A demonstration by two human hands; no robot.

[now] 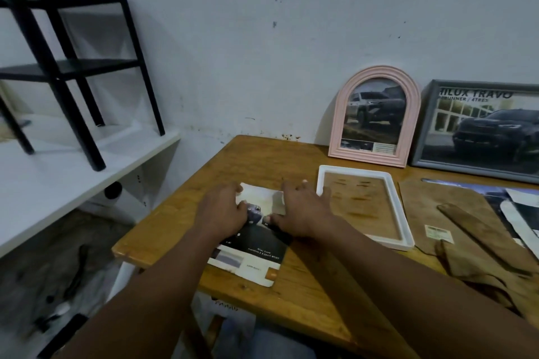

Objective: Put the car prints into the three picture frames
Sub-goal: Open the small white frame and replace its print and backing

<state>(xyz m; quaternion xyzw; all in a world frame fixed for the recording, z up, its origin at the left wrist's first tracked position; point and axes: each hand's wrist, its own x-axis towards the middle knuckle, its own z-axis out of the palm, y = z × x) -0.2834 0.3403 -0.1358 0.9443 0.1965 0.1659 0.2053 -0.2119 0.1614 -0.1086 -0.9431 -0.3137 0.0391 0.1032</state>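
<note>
Wooden table [303,294] bears a car print [256,253] at its near left corner; both hands rest on the print's far half — left hand [223,211] with fingers bent, grip unclear; right hand [303,213] flat, fingers splayed; beside it lies a white frame [353,170]; pink arched frame [339,125] and grey frame [425,125] — both filled — lean against the wall [262,38].

We see our left hand [224,210] and right hand [303,213] resting on a car print [253,253] flat on the wooden table [306,294]. Just right lies a white frame [350,170]. A pink arched frame [339,125] and a grey frame [424,125] lean against the wall, each holding a car picture.
</note>
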